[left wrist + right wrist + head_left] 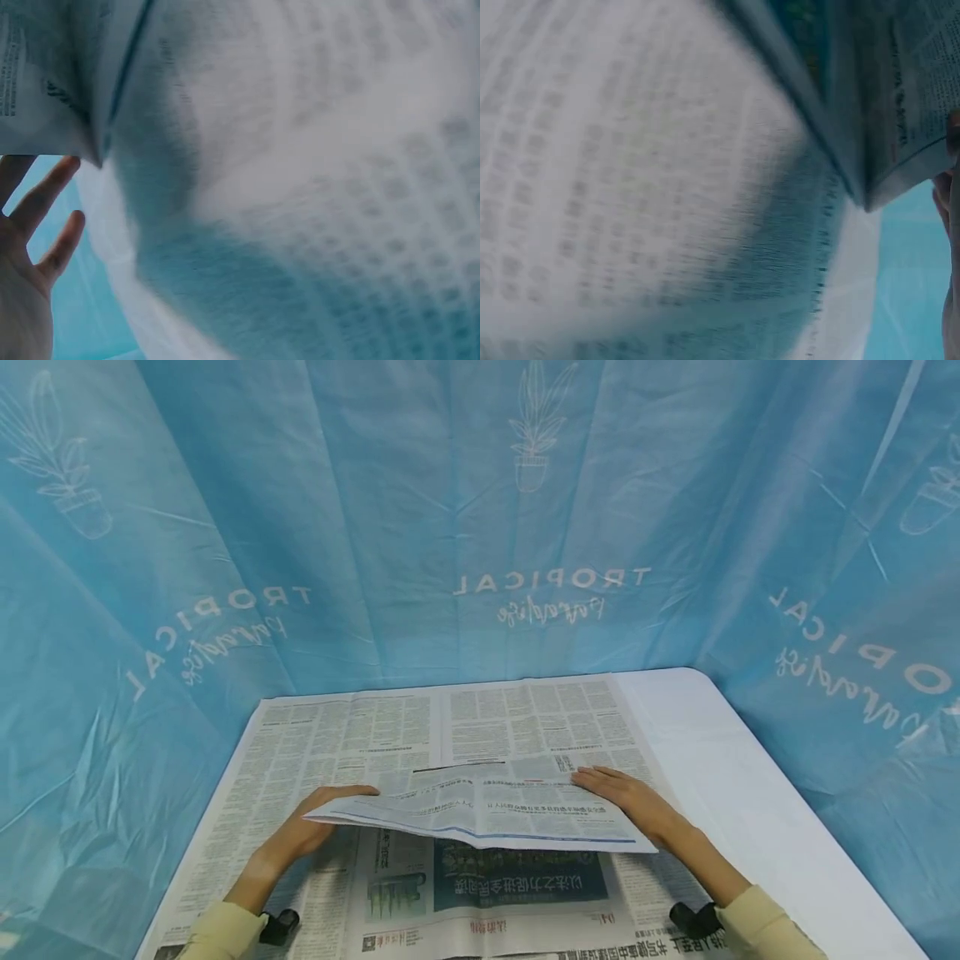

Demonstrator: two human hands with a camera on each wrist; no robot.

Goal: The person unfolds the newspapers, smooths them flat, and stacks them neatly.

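Observation:
A newspaper sheet (pixel 480 806) is raised and folded, its blue-lined near edge hanging above the papers beneath. My left hand (pixel 311 822) holds its left end; in the left wrist view the fingers (pixel 36 206) are spread and partly hidden behind the sheet. At the right end, my right hand (pixel 626 797) grips the sheet, fingers lying over its top. The right wrist view catches only a sliver of that hand (pixel 951 202) at the paper's edge. Under the raised sheet lies another newspaper page (pixel 517 885) with a dark green picture.
More newspaper sheets (pixel 375 727) cover much of the white table (pixel 682 718), whose bare strip runs along the right. Blue curtains (pixel 480 527) with white print hang behind and at both sides. Dark wrist devices (pixel 693 920) sit at both wrists.

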